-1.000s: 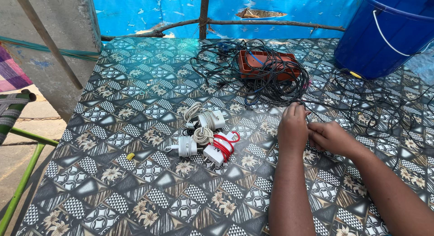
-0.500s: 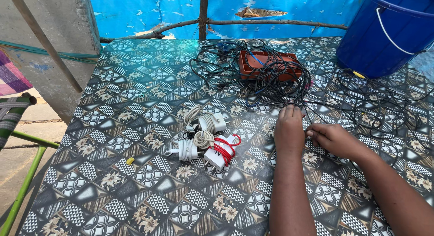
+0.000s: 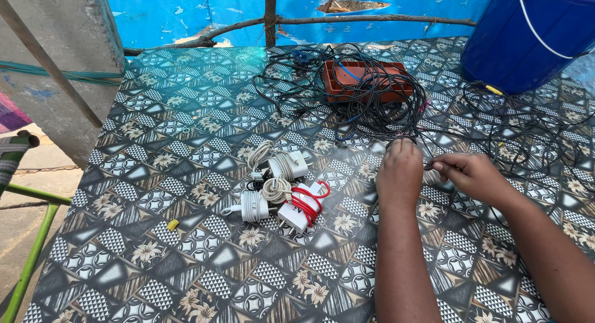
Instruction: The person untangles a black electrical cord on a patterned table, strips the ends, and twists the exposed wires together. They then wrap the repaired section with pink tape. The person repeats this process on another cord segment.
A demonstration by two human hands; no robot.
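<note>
Left hand (image 3: 401, 171) curled closed on thin black cable (image 3: 414, 137), right hand (image 3: 469, 174) pinched same cable, wrapped white chargers (image 3: 279, 190) nearby on patterned table (image 3: 186, 125)

Glossy patterned tablecloth (image 3: 186, 149), thin black rubbery cables (image 3: 372, 106), smooth blue plastic bucket (image 3: 527, 44).

1. Counter (image 3: 186, 261) is covered in a glossy patterned cloth, blue-brown diamonds with little flowers, bright daylight glinting off it.
2. Behind it there's a blue painted wall (image 3: 186, 13), paint flaking off in patches, with a rough wooden branch rail (image 3: 372, 18) across it.
3. Grey concrete slab (image 3: 56, 69) leans at left.
4. Green metal tube frame (image 3: 31, 255) and sandy ground (image 3: 25, 174) down the left edge.
</note>
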